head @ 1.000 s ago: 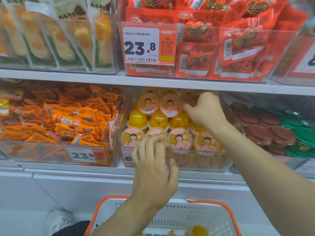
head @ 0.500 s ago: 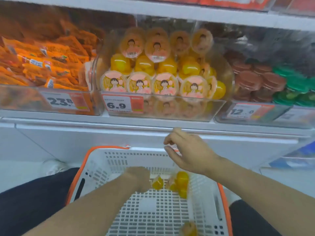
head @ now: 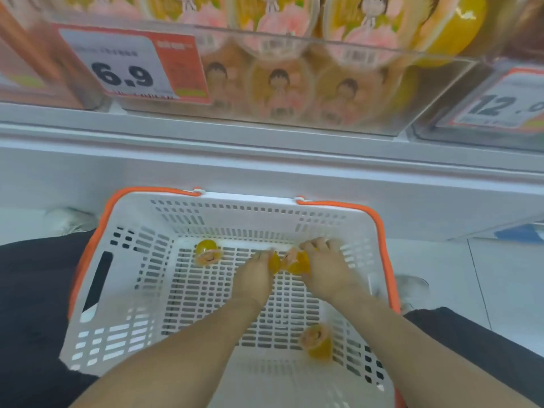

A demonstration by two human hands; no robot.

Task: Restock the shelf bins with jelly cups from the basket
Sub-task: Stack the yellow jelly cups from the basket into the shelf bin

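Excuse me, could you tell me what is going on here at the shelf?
A person is restocking jelly cups from a white basket into the shelf bin marked 6.9. Both hands are down in the basket: the left hand and right hand each close on a yellow cup near the far wall. Two loose cups remain, one far left and one near right. The bin already looks well filled.

Looking steeply down from head height, one wide-angle view only, facing forward toward the shelf [head: 265,148]. Sitting close above the basket [head: 97,240], filling the lower frame with it, forearms entering from the bottom edge. Catching the shelf bin [head: 426,92] and price tag [head: 132,66] very near along the top, blurred.
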